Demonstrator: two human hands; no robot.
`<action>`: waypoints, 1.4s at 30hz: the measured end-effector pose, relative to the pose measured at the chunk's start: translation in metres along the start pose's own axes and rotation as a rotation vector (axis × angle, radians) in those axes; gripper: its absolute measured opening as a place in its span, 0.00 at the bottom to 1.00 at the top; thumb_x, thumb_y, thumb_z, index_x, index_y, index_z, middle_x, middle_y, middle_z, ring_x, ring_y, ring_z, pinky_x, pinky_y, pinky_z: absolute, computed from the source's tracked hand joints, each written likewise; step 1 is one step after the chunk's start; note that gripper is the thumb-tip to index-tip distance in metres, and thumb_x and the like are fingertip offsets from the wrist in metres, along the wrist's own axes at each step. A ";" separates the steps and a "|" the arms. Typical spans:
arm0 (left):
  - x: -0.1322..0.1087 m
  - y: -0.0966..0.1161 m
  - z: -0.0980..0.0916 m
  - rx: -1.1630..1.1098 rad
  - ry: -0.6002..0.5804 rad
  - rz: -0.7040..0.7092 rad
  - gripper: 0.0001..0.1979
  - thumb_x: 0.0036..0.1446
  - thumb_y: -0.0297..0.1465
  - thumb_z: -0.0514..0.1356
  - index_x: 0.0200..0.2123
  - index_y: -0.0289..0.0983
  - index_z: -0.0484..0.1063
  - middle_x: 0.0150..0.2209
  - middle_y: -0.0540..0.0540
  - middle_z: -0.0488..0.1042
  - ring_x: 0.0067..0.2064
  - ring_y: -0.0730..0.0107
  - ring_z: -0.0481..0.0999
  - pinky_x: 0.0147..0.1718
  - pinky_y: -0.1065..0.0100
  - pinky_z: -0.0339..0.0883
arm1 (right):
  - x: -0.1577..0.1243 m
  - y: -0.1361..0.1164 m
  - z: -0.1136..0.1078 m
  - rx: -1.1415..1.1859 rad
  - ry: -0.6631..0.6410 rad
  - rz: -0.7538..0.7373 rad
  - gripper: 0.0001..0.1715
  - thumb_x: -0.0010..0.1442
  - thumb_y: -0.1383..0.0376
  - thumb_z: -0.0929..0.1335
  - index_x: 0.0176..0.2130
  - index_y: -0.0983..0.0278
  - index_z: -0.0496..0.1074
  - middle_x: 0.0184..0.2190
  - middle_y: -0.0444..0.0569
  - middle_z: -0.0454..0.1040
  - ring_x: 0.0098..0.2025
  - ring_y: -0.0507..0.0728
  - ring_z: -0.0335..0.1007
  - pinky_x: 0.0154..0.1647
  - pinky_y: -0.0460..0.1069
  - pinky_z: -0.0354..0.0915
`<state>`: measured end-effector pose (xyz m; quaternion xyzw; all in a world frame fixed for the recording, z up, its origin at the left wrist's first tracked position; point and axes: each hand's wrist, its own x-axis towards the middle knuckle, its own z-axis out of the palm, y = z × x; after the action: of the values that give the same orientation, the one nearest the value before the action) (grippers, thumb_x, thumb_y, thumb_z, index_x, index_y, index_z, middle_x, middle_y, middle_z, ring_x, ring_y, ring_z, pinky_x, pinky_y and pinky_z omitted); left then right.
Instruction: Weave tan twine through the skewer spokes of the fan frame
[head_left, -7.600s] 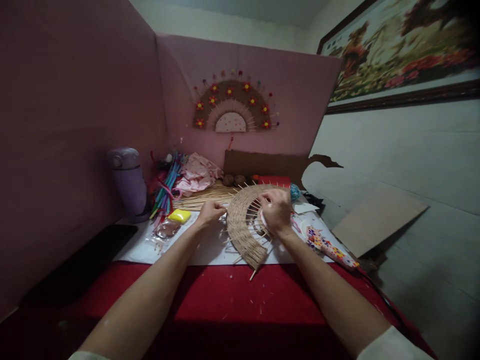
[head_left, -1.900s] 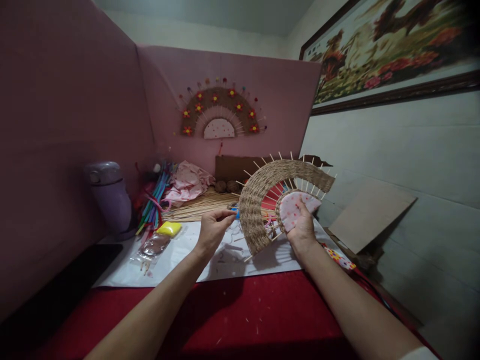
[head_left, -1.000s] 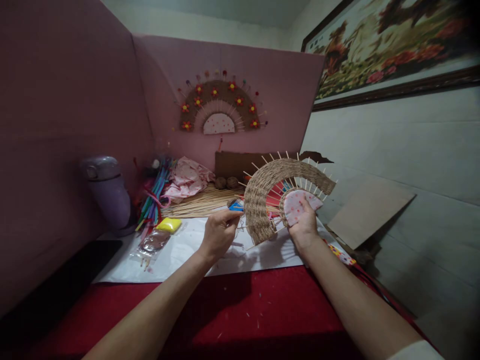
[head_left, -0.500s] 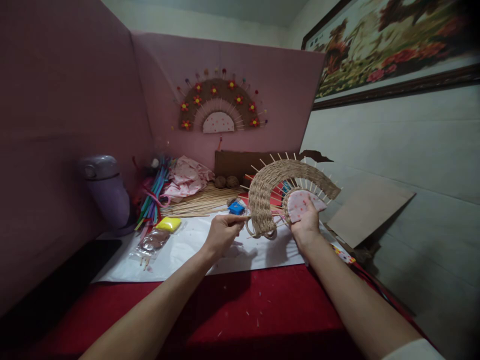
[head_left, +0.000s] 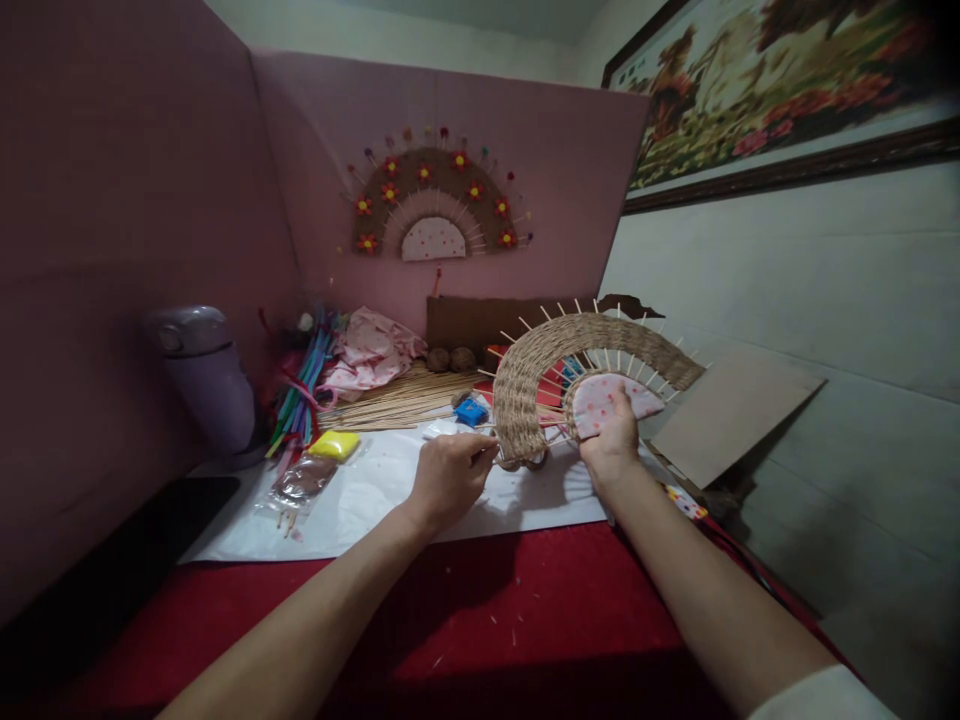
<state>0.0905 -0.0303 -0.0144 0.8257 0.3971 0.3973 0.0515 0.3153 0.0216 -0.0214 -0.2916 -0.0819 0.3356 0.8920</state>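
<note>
A half-ring fan woven from brown twine (head_left: 517, 390) is held up, tilted, over the white sheet, with thin pale sticks poking out along its outer edge. At its centre sits a pink dotted half-disc (head_left: 596, 400). My right hand (head_left: 615, 445) is closed round this half-disc, thumb on its front; the fingers behind are hidden. My left hand (head_left: 454, 478) is closed in a pinch at the lower left end of the weave, apparently on the twine; its fingertips partly hide the strand. A twine loop (head_left: 536, 460) hangs below that end.
A finished-looking fan with red flowers (head_left: 427, 175) hangs on the pink board. Behind my hands lie loose sticks (head_left: 397, 395), pink cloth (head_left: 375, 350), twine balls (head_left: 451, 359) and a blue packet (head_left: 471, 411). Left are a purple bottle (head_left: 210, 390) and yellow clay (head_left: 335, 445). Cardboard (head_left: 739, 415) leans right.
The fan has tipped clockwise, its right end reaching further right. My left hand has moved slightly right and down, closer against the weave's lower left end. My right hand keeps its hold.
</note>
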 end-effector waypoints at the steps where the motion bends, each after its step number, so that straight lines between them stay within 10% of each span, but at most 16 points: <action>1: 0.000 0.000 0.000 0.015 -0.004 0.009 0.10 0.55 0.31 0.55 0.31 0.41 0.77 0.30 0.46 0.78 0.32 0.69 0.75 0.30 0.72 0.59 | 0.001 0.000 0.000 0.003 0.001 0.001 0.14 0.52 0.57 0.66 0.36 0.64 0.67 0.34 0.42 0.71 0.34 0.49 0.69 0.40 0.48 0.68; 24: -0.010 0.009 0.007 0.284 0.125 0.288 0.12 0.56 0.31 0.53 0.22 0.34 0.69 0.21 0.47 0.72 0.24 0.71 0.71 0.22 0.70 0.52 | -0.005 -0.009 0.005 0.018 0.046 0.011 0.11 0.57 0.58 0.62 0.32 0.64 0.67 0.30 0.41 0.70 0.30 0.47 0.67 0.39 0.46 0.66; 37: -0.012 0.013 0.024 -0.503 0.017 -0.197 0.11 0.54 0.32 0.55 0.26 0.33 0.74 0.16 0.51 0.67 0.19 0.77 0.64 0.21 0.75 0.57 | -0.009 -0.013 0.008 0.042 0.042 0.047 0.13 0.59 0.57 0.60 0.32 0.64 0.67 0.30 0.41 0.70 0.31 0.48 0.69 0.40 0.46 0.67; 42: -0.014 0.011 0.028 -0.505 0.078 -0.171 0.11 0.54 0.32 0.55 0.31 0.33 0.75 0.16 0.51 0.66 0.19 0.77 0.64 0.22 0.75 0.58 | -0.012 -0.014 0.009 0.050 0.021 0.055 0.14 0.60 0.57 0.60 0.32 0.64 0.67 0.30 0.41 0.71 0.33 0.48 0.69 0.42 0.47 0.66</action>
<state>0.1114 -0.0412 -0.0378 0.7344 0.3552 0.5094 0.2740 0.3113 0.0092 -0.0054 -0.2750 -0.0562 0.3589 0.8902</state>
